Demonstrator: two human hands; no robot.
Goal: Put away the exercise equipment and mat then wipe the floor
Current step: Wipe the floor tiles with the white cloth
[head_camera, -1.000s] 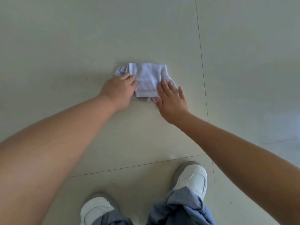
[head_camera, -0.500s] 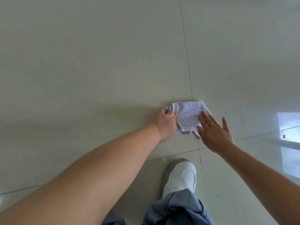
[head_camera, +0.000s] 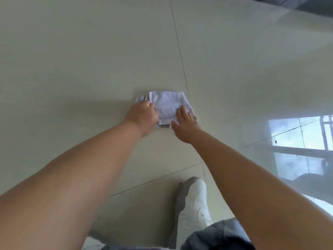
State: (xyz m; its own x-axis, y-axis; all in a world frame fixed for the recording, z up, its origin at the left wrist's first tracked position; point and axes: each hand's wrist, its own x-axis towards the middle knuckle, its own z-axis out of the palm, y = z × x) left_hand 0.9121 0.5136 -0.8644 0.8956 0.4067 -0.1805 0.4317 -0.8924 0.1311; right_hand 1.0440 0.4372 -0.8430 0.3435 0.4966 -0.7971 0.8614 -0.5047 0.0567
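Cloth [head_camera: 168, 105] now leftward, near edge hand-hidden

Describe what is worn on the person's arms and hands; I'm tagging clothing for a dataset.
Nothing that shows: both forearms are bare up to the picture's edge, with no sleeves in view. The left hand and the right hand carry no gloves, and no rings, watch or bands can be seen on fingers or wrists.

Both arms [head_camera: 100, 170] are bare, no sleeves. A white shoe [head_camera: 193, 206] with grey trim shows below grey-blue trousers [head_camera: 216, 237].
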